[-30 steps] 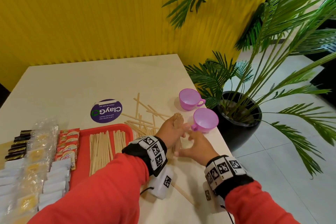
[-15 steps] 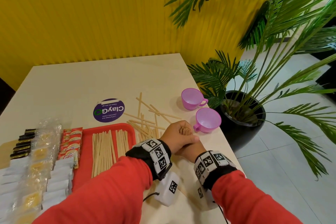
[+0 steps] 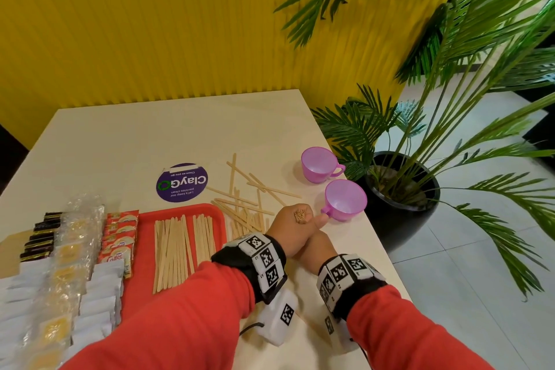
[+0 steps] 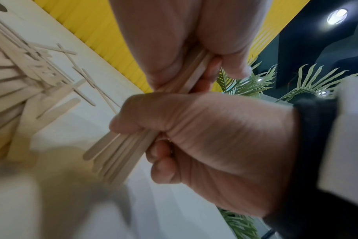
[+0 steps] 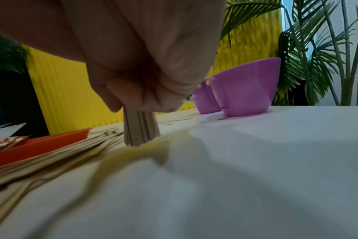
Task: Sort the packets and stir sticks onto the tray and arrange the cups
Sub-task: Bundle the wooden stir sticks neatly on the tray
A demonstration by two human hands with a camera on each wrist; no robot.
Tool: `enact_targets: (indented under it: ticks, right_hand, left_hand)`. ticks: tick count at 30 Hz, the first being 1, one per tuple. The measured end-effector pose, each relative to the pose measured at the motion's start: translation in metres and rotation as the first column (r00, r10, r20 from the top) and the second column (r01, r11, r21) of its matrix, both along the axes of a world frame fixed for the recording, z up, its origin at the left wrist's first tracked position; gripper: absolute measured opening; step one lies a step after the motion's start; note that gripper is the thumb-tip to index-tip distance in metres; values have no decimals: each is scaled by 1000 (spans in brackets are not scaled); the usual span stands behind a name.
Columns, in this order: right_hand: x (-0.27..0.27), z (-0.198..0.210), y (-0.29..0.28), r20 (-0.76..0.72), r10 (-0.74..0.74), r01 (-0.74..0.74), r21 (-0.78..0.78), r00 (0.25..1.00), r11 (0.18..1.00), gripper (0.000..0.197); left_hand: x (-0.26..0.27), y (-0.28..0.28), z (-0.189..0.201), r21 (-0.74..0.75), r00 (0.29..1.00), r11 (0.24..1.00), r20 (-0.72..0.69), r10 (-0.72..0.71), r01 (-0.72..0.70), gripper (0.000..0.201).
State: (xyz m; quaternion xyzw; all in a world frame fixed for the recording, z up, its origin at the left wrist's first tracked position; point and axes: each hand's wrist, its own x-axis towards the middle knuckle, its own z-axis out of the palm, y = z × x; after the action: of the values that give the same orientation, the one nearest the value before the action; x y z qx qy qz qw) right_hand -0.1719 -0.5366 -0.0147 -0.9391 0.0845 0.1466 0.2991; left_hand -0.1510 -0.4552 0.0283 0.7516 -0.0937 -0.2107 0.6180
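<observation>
Both hands hold one bundle of wooden stir sticks (image 3: 300, 216) upright on the table, right of the red tray (image 3: 144, 239). My left hand (image 3: 291, 230) grips the upper part. My right hand (image 3: 318, 249) grips just below it. The left wrist view has the left hand (image 4: 174, 48) above, the right hand (image 4: 204, 137) below and the bundle (image 4: 117, 155) poking out. In the right wrist view the stick ends (image 5: 141, 129) touch the table. Several sticks (image 3: 180, 249) lie in rows on the tray. Loose sticks (image 3: 243, 201) lie beyond. Two purple cups (image 3: 318, 164) (image 3: 345, 200) stand at the right.
Rows of packets (image 3: 60, 264) and red creamer packets (image 3: 120, 234) fill the tray's left side. A purple round sticker (image 3: 181, 186) is on the table. A potted palm (image 3: 402, 198) stands off the table's right edge, close to the cups. A yellow wall lies behind.
My right hand, spread beside the bundle a second ago, has closed around the sticks beneath my left hand. The bundle now stands upright in both fists.
</observation>
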Motion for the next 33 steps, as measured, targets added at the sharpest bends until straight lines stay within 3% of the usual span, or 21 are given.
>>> enact_targets:
  ticks: [4, 6, 9, 12, 17, 20, 23, 27, 29, 31, 33]
  right_hand:
    - [-1, 8, 6, 37, -109, 98, 228, 993, 969, 27]
    - [-3, 16, 8, 56, -89, 67, 319, 994, 945, 23]
    - [-8, 32, 18, -45, -9, 34, 583, 999, 812, 9]
    - [-10, 37, 35, -98, 19, 60, 741, 995, 669, 8]
    - [-8, 36, 72, -136, 75, 62, 791, 988, 609, 16]
    - [-5, 32, 92, -172, 35, 120, 806, 984, 579, 10]
    - [-5, 27, 114, -248, 1, 206, 809, 969, 550, 35]
    - [-11, 26, 147, -334, 35, 258, 786, 942, 561, 33]
    - [-11, 21, 164, -366, -12, 301, 746, 931, 593, 52]
    - [-10, 13, 178, -362, -50, 297, 670, 931, 680, 82]
    - [-8, 9, 189, -357, -45, 268, 605, 933, 749, 86]
  left_hand:
    - [9, 10, 12, -21, 998, 998, -18, 57, -58, 46]
    - [15, 16, 18, -118, 991, 988, -100, 89, -101, 47]
    - [23, 31, 27, -302, 959, 936, -262, 104, -184, 43]
    - [33, 54, 30, -301, 922, 918, -360, 141, -258, 38]
    - [32, 95, 21, -266, 852, 883, -470, 232, -387, 30]
    - [21, 123, 14, -269, 852, 902, -495, 172, -338, 22]
    - [9, 149, 5, -209, 870, 952, -484, 98, -224, 17]
    - [2, 180, -2, -79, 838, 972, -526, 147, -221, 13]
    - [1, 193, -5, -16, 814, 972, -550, 187, -235, 12]
    - [2, 201, -10, 6, 791, 964, -571, 220, -264, 26]
    - [3, 207, -12, 29, 776, 951, -570, 269, -309, 23]
